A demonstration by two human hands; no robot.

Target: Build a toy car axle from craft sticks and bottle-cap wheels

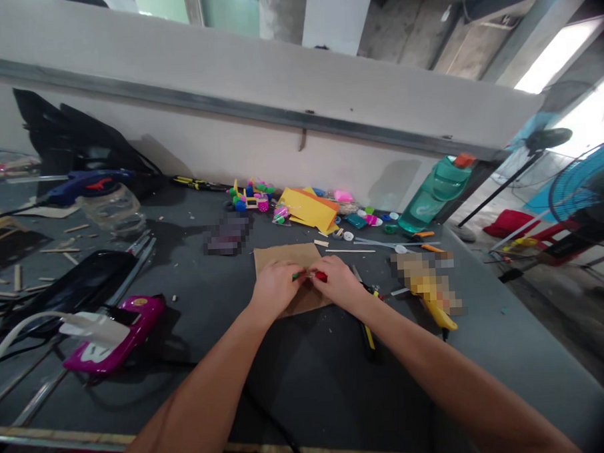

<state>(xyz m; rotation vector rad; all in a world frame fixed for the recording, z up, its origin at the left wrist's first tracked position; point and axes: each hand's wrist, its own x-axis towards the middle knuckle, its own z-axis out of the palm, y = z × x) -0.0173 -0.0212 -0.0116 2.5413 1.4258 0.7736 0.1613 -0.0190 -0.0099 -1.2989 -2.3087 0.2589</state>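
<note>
- Red bit (321, 276) and green bit (296, 276): small, held just above the cardboard (269, 256), near its middle; green to the left, red to the right, the pair lined up roughly crosswise between the hands; whether they form one piece, and the long axis of each, cannot be told
- Bottle (428, 197): green, see-through, orange cap on; at the back right of the table (309, 393), near the wall; contents cannot be told
- Clear container (116, 211): plastic, at left beside the blue glue gun (87, 187); contents not discernible
- Left hand (277, 284): fingers curled nearly closed, fingertips pinching the green bit, over the left part of the cardboard
- Right hand (340, 281): fingers bent inward, fingertips pinching the red bit, close to the left fingertips
- Cardboard: brown, flat on the table, partly covered by both hands
- Yellow paper (306, 209): beyond the cardboard, overlapping orange paper; colourful toys (253, 196) to its left
- Thin stick (350, 251): pale, lying crosswise beyond the right hand
- Power strip (140, 317): magenta, at left, white plug (99, 329) attached
</note>
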